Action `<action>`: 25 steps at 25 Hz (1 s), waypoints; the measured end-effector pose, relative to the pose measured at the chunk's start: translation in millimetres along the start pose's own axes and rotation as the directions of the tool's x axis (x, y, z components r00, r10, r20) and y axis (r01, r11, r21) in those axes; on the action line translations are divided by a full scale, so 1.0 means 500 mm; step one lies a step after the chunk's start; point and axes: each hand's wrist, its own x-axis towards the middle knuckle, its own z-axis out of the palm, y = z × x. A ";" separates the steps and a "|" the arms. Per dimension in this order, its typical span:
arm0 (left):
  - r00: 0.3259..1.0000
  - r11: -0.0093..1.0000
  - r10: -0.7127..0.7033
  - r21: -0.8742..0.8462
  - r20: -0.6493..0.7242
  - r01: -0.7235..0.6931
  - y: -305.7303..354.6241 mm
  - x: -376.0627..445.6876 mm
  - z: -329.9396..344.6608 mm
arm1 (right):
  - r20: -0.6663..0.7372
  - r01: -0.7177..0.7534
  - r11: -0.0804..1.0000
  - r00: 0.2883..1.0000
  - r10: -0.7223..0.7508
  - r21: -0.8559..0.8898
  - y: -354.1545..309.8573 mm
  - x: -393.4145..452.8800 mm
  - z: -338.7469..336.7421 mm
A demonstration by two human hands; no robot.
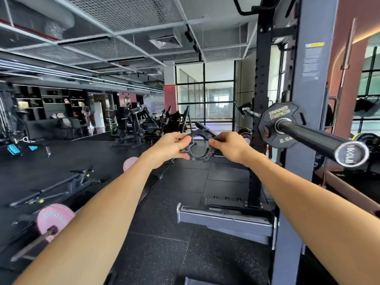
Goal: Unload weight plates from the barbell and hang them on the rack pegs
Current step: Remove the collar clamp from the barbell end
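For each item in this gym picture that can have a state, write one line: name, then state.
Collar clamp: off the bar, held by both hands.
Left hand: gripping the clamp.
Right hand: gripping the clamp.
Black plate: still on the barbell sleeve.
Barbell sleeve: outer end bare, no clamp.
Pink plate: on a floor bar.

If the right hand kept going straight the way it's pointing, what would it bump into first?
The right hand points leftward at the black barbell collar it already pinches; beyond that sits the left hand, gripping the collar's other side. Depth looks about equal.
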 end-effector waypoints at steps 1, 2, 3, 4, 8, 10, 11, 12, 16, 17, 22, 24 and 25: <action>1.000 1.000 -0.006 -0.007 -0.002 0.006 -0.019 0.018 -0.009 | 0.021 -0.021 1.000 1.000 0.020 0.012 0.008 0.019 0.017; 1.000 1.000 -0.011 -0.015 -0.005 0.011 -0.036 0.037 -0.016 | 0.039 -0.038 0.999 0.999 0.036 0.033 0.016 0.038 0.033; 1.000 0.999 -0.022 -0.027 -0.010 0.022 -0.054 0.057 -0.022 | 0.053 -0.049 0.997 0.998 0.045 0.067 0.027 0.060 0.049; 0.999 0.999 -0.041 -0.032 -0.021 0.040 -0.074 0.078 -0.027 | 0.063 -0.062 0.992 0.996 0.055 0.113 0.042 0.085 0.069; 0.990 0.991 -0.130 -0.048 -0.052 0.127 -0.173 0.170 -0.021 | 0.103 -0.159 0.944 0.986 0.134 0.288 0.116 0.192 0.160; 0.981 0.980 -0.177 -0.106 -0.082 0.168 -0.231 0.226 -0.013 | 0.104 -0.197 0.923 0.980 0.172 0.331 0.163 0.253 0.207; 0.974 0.972 -0.205 -0.133 -0.096 0.192 -0.264 0.258 -0.010 | 0.107 -0.224 0.910 0.974 0.198 0.350 0.190 0.286 0.231; 0.967 0.964 -0.234 -0.155 -0.102 0.217 -0.295 0.290 -0.007 | 0.113 -0.247 0.900 0.969 0.221 0.359 0.218 0.318 0.253; 0.935 0.922 -0.339 -0.235 -0.107 0.307 -0.449 0.436 0.009 | 0.156 -0.347 0.866 0.938 0.311 0.361 0.345 0.437 0.349; 0.923 0.909 -0.370 -0.249 -0.105 0.336 -0.491 0.472 0.017 | 0.160 -0.371 0.857 0.928 0.335 0.358 0.382 0.466 0.375; 0.853 0.817 -0.518 -0.337 -0.069 0.469 -0.683 0.590 0.075 | 0.179 -0.512 0.764 0.858 0.482 0.394 0.552 0.559 0.502; 0.816 0.780 -0.573 -0.358 -0.081 0.513 -0.764 0.618 0.101 | 0.215 -0.576 0.707 0.815 0.539 0.411 0.613 0.576 0.554; 0.796 0.763 -0.600 -0.358 -0.084 0.538 -0.802 0.627 0.113 | 0.235 -0.609 0.676 0.790 0.567 0.416 0.644 0.580 0.580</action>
